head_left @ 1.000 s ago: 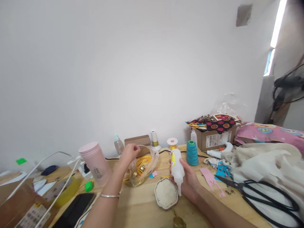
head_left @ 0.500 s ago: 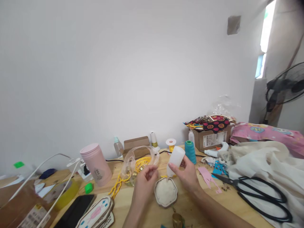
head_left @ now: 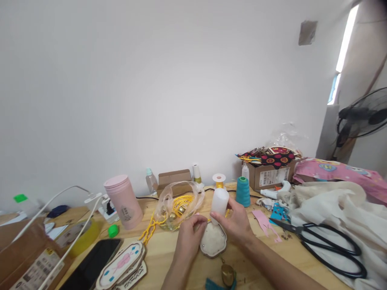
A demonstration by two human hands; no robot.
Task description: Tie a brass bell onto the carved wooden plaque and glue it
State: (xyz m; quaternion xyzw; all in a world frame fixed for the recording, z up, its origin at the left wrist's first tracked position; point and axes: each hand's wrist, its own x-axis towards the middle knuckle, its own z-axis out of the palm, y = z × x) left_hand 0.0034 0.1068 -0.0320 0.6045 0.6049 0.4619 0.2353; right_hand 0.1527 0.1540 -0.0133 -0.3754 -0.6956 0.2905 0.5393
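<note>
My right hand [head_left: 237, 225] grips a white squeeze bottle [head_left: 220, 201], held nearly upright with its lower end close to the top edge of a scalloped, cream-coloured plaque [head_left: 213, 241]. The bottle's tip is hidden. At the plaque's upper left edge, my left hand [head_left: 191, 237] has its thumb and fingers pressed together; what they pinch cannot be made out. A bit of yellow cord shows beside the right fingers. Just below the plaque lies a brass bell [head_left: 227, 275] with a teal tassel [head_left: 213, 284].
Left are a phone [head_left: 90, 262], stacked decorated plaques [head_left: 121, 264] and a pink tumbler [head_left: 123, 201]. A plastic bag [head_left: 165, 201] holds yellow cord and bells. Teal thread [head_left: 242, 193] stands behind my right hand; black scissors [head_left: 326, 245] lie right, on cream cloth [head_left: 332, 197].
My left hand has come in to the plaque's upper left edge, its fingers closing together. The bottle has swung from a rightward lean to nearly upright. The whole view has shifted slightly.
</note>
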